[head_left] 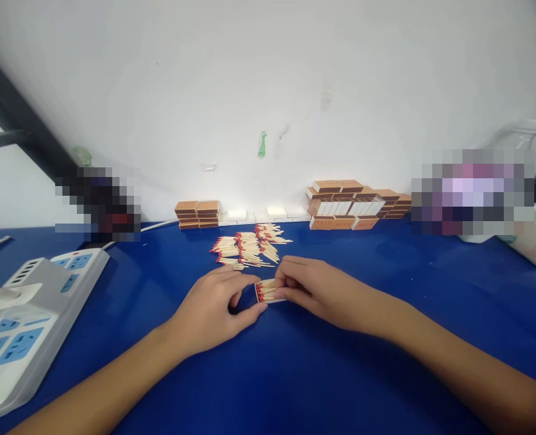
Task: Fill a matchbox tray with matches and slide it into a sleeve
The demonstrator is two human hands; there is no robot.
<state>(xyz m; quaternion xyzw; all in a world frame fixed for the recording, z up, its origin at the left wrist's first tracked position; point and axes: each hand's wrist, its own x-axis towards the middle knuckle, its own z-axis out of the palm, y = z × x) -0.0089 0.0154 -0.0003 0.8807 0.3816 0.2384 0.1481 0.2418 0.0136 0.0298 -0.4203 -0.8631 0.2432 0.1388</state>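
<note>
- The left hand (213,311) rests on the blue table (340,374), its thumb and forefinger pinched lightly on the left end of a small white matchbox tray (268,292), steadying it.
- The right hand (315,287) is curled over the tray's right side, fingertips closed on the bundle of matches (264,290) lying in it, red heads toward the left.
- The tray lies flat on the table between the two hands, near the middle of the scene, just on the near side of the loose pile of matches (248,246).
- To do this well, the left pinch should stay low on the tray wall so the thin card does not buckle, while the right fingers press the sticks down level, with all the heads at one end.
- Any stick riding above the rim would likely catch on a sleeve, so the bundle should be flattened, not squeezed.
- Against the far wall stand a small stack of matchboxes (197,214) on the left and a larger heap of matchboxes (356,205) on the right.
- A white power strip (27,320) lies at the near left, well apart from the hands.
</note>
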